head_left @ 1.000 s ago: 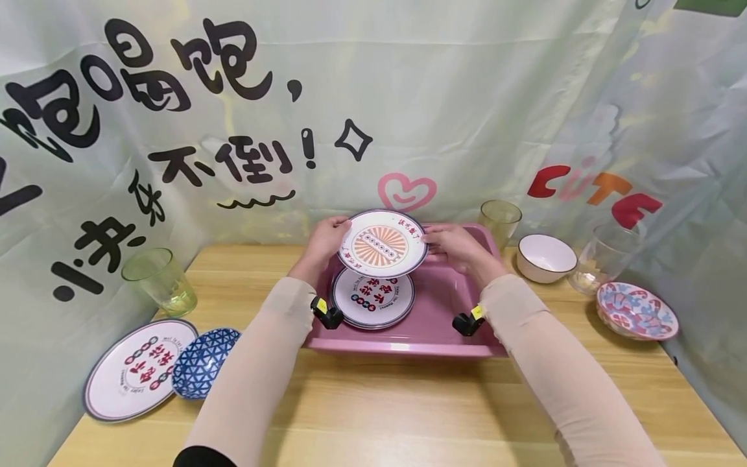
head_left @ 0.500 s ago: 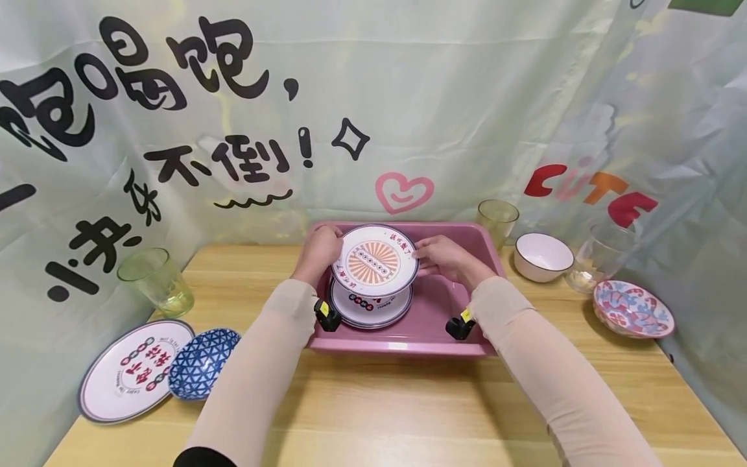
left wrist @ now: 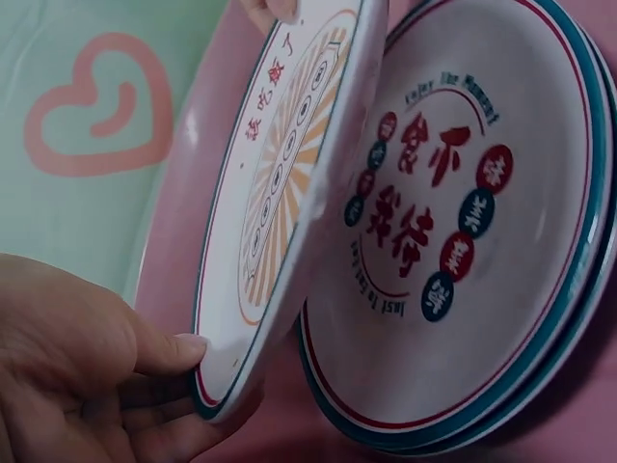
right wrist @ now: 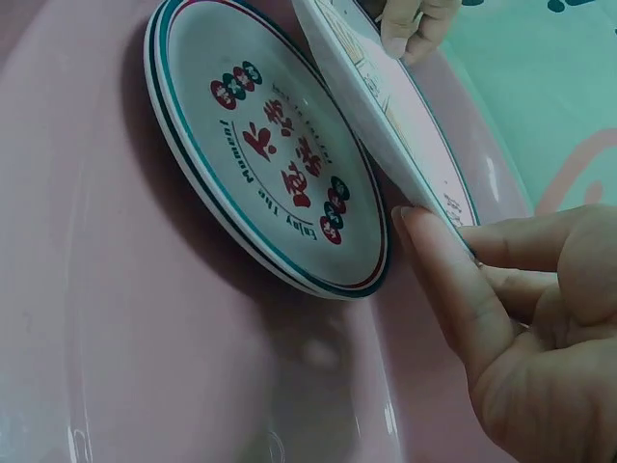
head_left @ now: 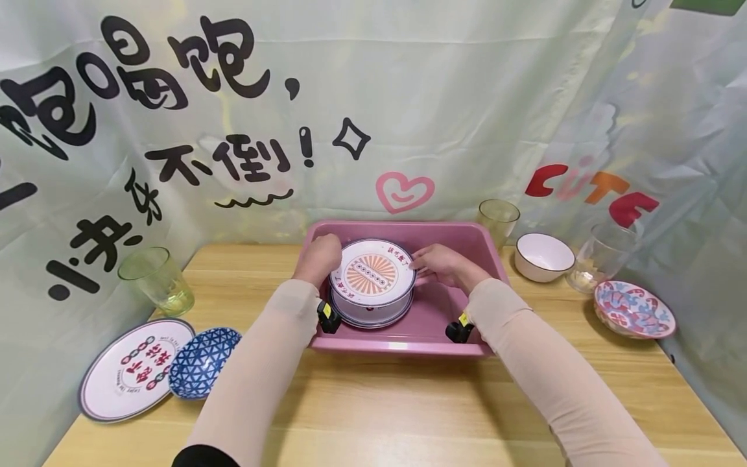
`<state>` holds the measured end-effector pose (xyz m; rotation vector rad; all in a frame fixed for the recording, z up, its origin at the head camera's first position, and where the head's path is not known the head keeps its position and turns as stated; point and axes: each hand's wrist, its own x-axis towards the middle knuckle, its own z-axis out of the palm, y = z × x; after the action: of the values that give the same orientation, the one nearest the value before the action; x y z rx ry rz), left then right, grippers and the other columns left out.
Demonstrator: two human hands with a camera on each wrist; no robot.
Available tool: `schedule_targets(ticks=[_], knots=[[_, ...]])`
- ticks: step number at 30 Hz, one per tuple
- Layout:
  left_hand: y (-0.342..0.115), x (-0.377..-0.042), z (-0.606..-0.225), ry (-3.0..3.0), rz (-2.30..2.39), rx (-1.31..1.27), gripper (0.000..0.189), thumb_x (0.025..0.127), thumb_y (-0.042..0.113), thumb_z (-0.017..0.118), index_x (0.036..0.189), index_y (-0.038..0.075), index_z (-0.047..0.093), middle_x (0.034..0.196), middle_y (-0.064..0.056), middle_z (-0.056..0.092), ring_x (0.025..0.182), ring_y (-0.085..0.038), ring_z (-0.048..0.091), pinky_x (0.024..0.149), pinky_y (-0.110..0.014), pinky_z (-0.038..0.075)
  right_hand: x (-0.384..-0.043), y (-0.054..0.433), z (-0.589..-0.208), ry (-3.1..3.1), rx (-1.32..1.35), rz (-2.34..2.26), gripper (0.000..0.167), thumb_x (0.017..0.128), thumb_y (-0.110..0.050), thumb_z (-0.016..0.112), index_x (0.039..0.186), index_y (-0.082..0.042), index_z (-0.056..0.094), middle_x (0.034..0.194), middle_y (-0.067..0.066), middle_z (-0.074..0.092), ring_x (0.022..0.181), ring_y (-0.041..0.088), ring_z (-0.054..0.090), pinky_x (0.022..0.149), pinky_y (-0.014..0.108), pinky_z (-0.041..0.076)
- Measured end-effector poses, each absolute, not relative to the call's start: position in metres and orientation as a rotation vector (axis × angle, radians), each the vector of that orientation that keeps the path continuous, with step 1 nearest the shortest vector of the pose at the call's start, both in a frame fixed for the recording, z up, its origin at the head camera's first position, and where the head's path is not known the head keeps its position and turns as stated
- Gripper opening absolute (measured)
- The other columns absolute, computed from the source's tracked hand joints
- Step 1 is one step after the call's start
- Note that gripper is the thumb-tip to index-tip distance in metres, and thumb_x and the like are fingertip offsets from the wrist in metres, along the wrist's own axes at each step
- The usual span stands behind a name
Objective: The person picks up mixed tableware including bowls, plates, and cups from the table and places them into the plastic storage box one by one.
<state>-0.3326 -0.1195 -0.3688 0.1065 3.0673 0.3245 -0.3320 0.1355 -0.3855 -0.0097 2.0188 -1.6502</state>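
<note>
Both hands hold a round white plate [head_left: 372, 273] with an orange sunburst print and a dark rim. My left hand [head_left: 319, 259] pinches its left edge, thumb on the face and fingers beneath, as the left wrist view shows. At the opposite edge, my right hand [head_left: 441, 263] pinches it between thumb and fingers. Under it, stacked plates [left wrist: 463, 203] with red lettering lie in a pink tub [head_left: 403, 346]. In both wrist views a gap shows between the held plate and the stack, and the held plate is tilted against it.
On the left stand a green glass [head_left: 156, 282], a lettered plate [head_left: 131, 376] and a blue patterned bowl [head_left: 204, 363]. To the right are a yellowish glass [head_left: 498, 220], a white bowl [head_left: 544, 258], a clear glass [head_left: 601, 256] and a floral bowl [head_left: 633, 309]. A printed curtain [head_left: 467, 117] hangs behind.
Both hands have lowered the sunburst plate into the tub, toward the stack, and brought it slightly left. It now covers most of the stack in the head view.
</note>
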Motion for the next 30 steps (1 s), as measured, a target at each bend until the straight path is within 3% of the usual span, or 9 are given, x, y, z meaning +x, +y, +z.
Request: schedule_targets(ticks=[4,12,19,26,30], knots=[[-0.117,-0.331,-0.371,3.031,0.331,0.079,0.019,0.092,-0.004,0.044,0.094,0.0,0.062,0.091,-0.013,0.059,0.071,-0.022,0.048,0.057,-0.028,0.04,-0.332,0.134,-0.389,2.055,0.007,-1.606,0.042,0.095,0.004,0.054,0.135,0.013,0.045,0.084,0.012,0.061,0.06,0.014,0.061,0.065,0.03,0.059],[-0.114,-0.331,-0.375,3.011,0.273,0.056,0.019,0.092,-0.005,0.043,0.09,0.0,0.061,0.09,-0.013,0.058,0.071,-0.022,0.048,0.057,-0.029,0.04,-0.333,0.133,-0.395,2.116,0.012,-1.535,0.035,0.094,0.003,0.059,0.127,0.012,0.052,0.088,0.012,0.06,0.063,0.015,0.059,0.064,0.028,0.058],[-0.113,-0.332,-0.379,2.999,0.243,0.062,0.019,0.089,-0.007,0.045,0.088,0.001,0.062,0.092,-0.013,0.059,0.075,-0.023,0.051,0.064,-0.032,0.045,-0.333,0.134,-0.399,2.132,0.018,-1.5,0.024,0.092,0.005,0.062,0.114,0.01,0.055,0.087,0.011,0.059,0.062,0.014,0.06,0.064,0.027,0.058],[-0.112,-0.329,-0.379,2.987,0.232,0.066,0.021,0.084,-0.01,0.048,0.093,0.0,0.063,0.099,-0.014,0.061,0.081,-0.024,0.053,0.072,-0.033,0.049,-0.331,0.134,-0.4,2.134,-0.013,-1.455,0.019,0.093,0.005,0.061,0.11,0.01,0.055,0.087,0.012,0.059,0.062,0.015,0.061,0.068,0.029,0.058],[-0.111,-0.33,-0.38,2.966,0.206,0.053,0.02,0.084,-0.01,0.048,0.092,0.001,0.063,0.099,-0.014,0.06,0.081,-0.023,0.051,0.071,-0.032,0.048,-0.331,0.134,-0.401,2.144,-0.024,-1.441,0.018,0.092,0.006,0.061,0.108,0.01,0.055,0.087,0.013,0.059,0.061,0.015,0.061,0.067,0.029,0.058]])
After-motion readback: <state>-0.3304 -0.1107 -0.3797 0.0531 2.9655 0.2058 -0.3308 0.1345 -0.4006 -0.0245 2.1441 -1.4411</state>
